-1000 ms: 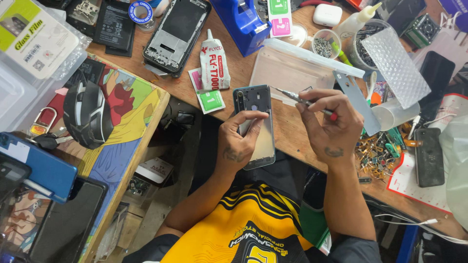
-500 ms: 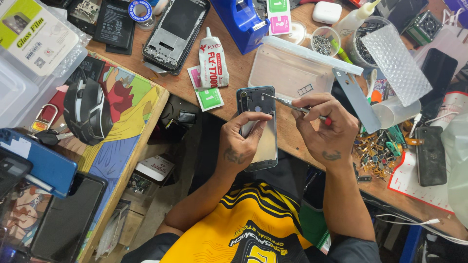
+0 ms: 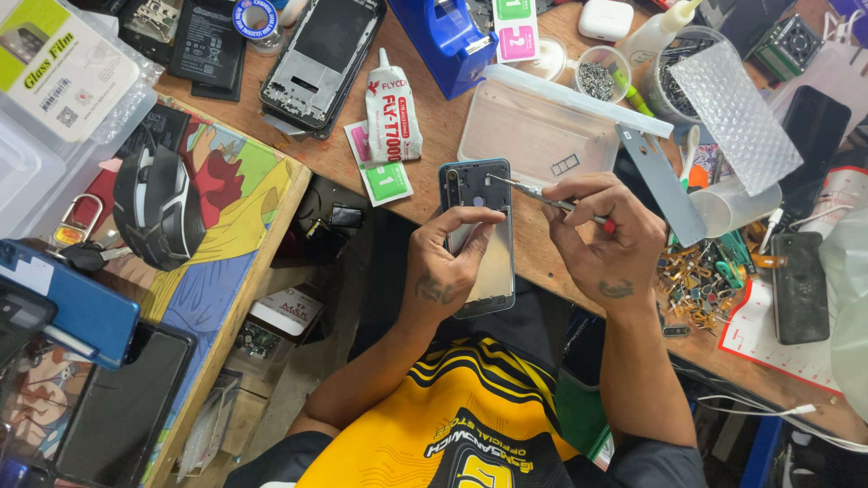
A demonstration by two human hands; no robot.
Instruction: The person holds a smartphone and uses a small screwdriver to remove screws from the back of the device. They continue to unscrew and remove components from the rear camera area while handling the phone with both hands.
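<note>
A person seen from above works at a cluttered wooden table (image 3: 434, 136), with an opened phone frame (image 3: 479, 239) at the centre as the landmark. The left hand (image 3: 443, 267) wraps around the frame's lower half, its grip closed on it, holding it over the table's near edge. The right hand (image 3: 601, 244), just right of the frame, pinches a thin metal tool (image 3: 533, 192) whose tip rests on the frame's upper part. A slip of that tip could likely scratch or pierce something inside, and since the frame overhangs the edge, a loosened hold could drop it. Far left of the frame lies a white and green flat box (image 3: 59, 68) in a clear sleeve. Just above and left stand a white glue tube (image 3: 391, 108) with red print and a green-and-pink tab sticker (image 3: 380, 176). Above the frame sits a blue tape dispenser (image 3: 452, 41); above and right, a clear plastic case (image 3: 542, 131).
</note>
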